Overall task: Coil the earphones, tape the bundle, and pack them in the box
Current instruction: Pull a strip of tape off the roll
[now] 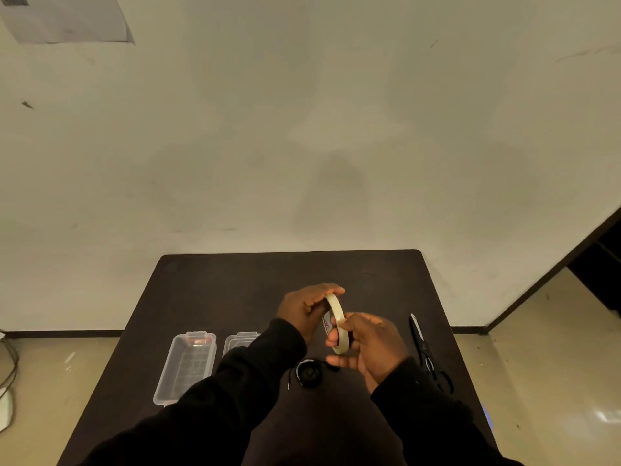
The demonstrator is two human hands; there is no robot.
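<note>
Tape roll [336,322] is up off the table, left hand [304,309] gripping its far rim and right hand [364,344] pinching the near edge, prob hunting the tape end. Coiled earphones [309,373] sit loose on the table [235,280] right below w/ nothing holding them, so imo the coil could spring open, or a sleeve could knock it. Open box [184,364] is off to the left.

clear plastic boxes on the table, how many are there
2. One clear box lies at the table's left, fully visible. A second clear piece sits just right of it, partly hidden by the left sleeve; it may be a lid.

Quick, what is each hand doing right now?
Left hand: grips the tape roll at its far edge.
Right hand: fingers curled round the same roll's near edge.
</note>
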